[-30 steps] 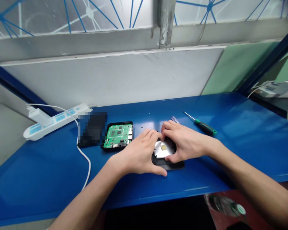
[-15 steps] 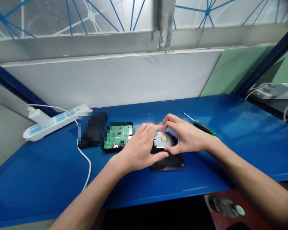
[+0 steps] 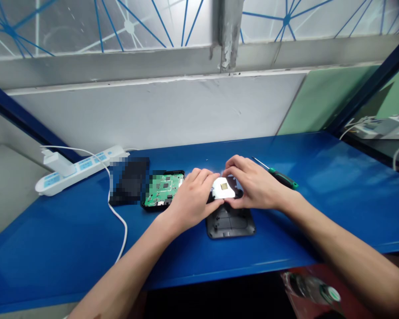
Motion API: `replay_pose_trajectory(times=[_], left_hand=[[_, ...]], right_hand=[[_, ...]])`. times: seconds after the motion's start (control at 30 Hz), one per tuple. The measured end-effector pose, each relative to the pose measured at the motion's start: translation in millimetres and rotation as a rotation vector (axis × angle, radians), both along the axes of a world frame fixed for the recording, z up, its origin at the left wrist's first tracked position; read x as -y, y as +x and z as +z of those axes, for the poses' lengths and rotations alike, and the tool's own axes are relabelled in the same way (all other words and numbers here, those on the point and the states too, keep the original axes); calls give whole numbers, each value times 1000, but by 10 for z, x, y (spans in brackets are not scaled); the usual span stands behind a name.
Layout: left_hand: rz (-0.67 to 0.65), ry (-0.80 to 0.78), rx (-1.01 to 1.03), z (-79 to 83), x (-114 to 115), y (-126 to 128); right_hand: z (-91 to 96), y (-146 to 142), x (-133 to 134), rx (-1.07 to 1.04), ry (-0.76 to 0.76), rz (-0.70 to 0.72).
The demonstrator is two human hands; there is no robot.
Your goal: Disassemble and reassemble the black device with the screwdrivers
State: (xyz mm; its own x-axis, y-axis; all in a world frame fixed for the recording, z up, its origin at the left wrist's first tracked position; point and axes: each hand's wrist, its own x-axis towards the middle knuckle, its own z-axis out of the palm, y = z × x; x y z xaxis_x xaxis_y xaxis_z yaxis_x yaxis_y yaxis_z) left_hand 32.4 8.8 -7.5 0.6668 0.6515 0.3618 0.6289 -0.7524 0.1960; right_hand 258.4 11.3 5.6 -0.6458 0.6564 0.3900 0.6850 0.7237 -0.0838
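Note:
Both my hands hold a small silver metal plate (image 3: 222, 188) with a tan square pad in its middle, lifted over the far end of an open black plastic cover (image 3: 231, 223) that lies on the blue table (image 3: 335, 195). My left hand (image 3: 189, 201) pinches the plate's left edge. My right hand (image 3: 252, 184) grips its right and far edge. To the left lies a black case half with a green circuit board (image 3: 162, 188) inside it.
A green-handled screwdriver (image 3: 279, 177) lies just behind my right hand. A white power strip (image 3: 76, 168) with a plugged adapter and a white cable (image 3: 119, 221) sits at the left. A blurred dark object (image 3: 128, 179) lies beside the circuit board. A grey wall rises behind.
The metal plate has come up out of the black cover and moved towards the far end, held in both hands. The cover's ribbed inside now shows.

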Motion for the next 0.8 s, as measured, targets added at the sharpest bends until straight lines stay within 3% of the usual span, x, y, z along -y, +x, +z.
replay_pose_trajectory(times=[0.33, 0.8], left_hand=[[-35, 220, 105, 21, -128, -65], [-29, 265, 145, 14, -219, -149]], right_hand=[[-15, 9, 1, -130, 9, 39], [-31, 81, -61, -133, -56, -20]])
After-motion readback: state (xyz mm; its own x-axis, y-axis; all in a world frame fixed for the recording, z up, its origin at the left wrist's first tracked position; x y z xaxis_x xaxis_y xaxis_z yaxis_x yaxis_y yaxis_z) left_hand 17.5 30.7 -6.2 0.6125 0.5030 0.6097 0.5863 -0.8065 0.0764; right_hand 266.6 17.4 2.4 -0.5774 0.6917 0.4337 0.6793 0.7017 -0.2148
